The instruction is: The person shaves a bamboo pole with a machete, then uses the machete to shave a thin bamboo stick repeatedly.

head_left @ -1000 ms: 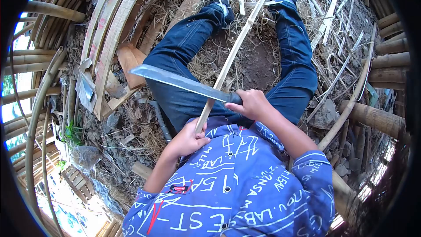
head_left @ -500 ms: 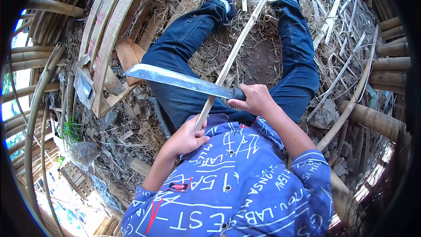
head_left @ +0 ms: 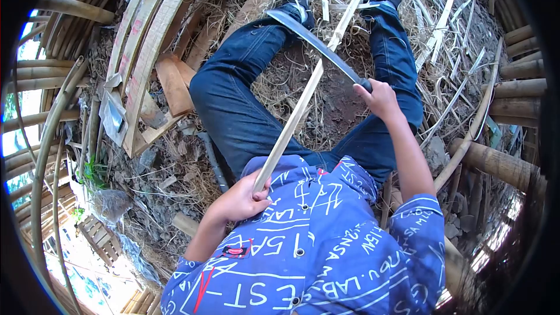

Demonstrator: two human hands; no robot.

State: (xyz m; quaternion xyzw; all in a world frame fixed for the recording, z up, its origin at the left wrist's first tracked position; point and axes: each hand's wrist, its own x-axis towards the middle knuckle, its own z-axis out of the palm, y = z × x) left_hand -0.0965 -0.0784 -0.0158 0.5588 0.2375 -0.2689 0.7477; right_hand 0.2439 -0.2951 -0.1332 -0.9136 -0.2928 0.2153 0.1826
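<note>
My left hand is closed around the near end of a long pale bamboo strip, close to the blue shirt. The strip slants up and away between the legs, its far end near the feet. My right hand grips the dark handle of a large machete. The blade lies across the strip's upper part and points up and left, its tip over the lower leg at the left. Whether the edge cuts into the strip is too small to tell.
Curved wooden planks lie at the upper left beside a brown wood block. Thin shavings and strips cover the ground at the upper right. Bamboo poles stand at the right, with more along the left edge. A plastic scrap hangs by the planks.
My right hand and the machete have moved away from my body, up along the strip, and the blade has tilted more steeply. My left hand has shifted slightly down, still holding the strip.
</note>
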